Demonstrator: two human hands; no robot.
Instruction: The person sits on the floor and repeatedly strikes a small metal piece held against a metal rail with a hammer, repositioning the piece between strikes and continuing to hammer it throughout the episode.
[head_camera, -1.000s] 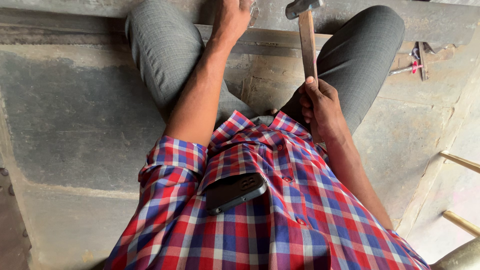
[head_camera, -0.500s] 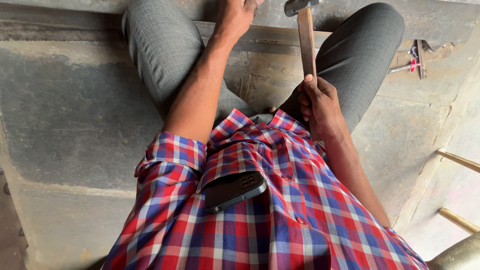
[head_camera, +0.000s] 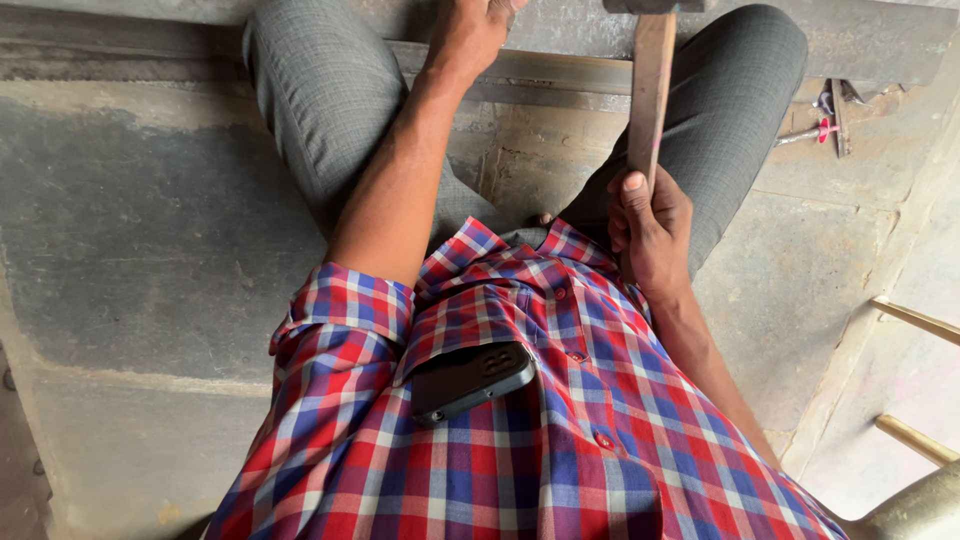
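My right hand (head_camera: 650, 225) grips the lower end of a wooden hammer handle (head_camera: 650, 90); the metal head (head_camera: 655, 5) is cut off by the top edge. My left hand (head_camera: 470, 30) reaches forward at the top of the view, fingers curled on something hidden by the frame edge, resting near a long grey metal bar (head_camera: 560, 70) lying across the floor. I squat in grey trousers and a red and blue checked shirt. A dark phone (head_camera: 470, 380) pokes out of the shirt pocket.
Grey stone floor slabs (head_camera: 150, 220) lie all around. A small tool with a red part (head_camera: 825, 125) lies at the upper right. Wooden rods (head_camera: 915, 320) and a brass-coloured rounded object (head_camera: 915, 510) show at the right edge.
The hammer and my right hand have shifted slightly; the head has moved further up toward the frame edge. My left hand stays in place at the top.
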